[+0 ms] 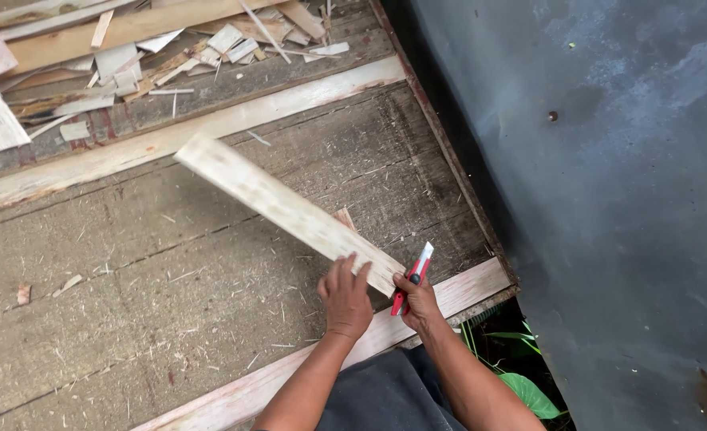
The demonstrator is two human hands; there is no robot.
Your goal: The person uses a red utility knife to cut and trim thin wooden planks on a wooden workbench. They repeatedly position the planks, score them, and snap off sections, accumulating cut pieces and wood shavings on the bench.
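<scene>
Left hand presses flat on the near end of a pale wooden strip angled across the workbench; right hand, just beside, grips a red utility knife. Blade best kept away from fingers.

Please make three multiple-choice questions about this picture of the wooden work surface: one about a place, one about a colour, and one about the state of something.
1. Where does the pile of wood scraps lie?
A. At the far edge of the work surface
B. Under the person's hands
C. On the grey wall

2. What colour is the handle of the utility knife?
A. Blue
B. Red
C. Yellow

3. How is the pale wooden strip held?
A. Lying free, untouched
B. Pressed at its near end by the left hand
C. Lifted upright by both hands

Answers:
1 A, the scraps lie heaped at the top of the view.
2 B, the handle in the right hand is red.
3 B, the left fingers rest on the strip's near end.
</scene>
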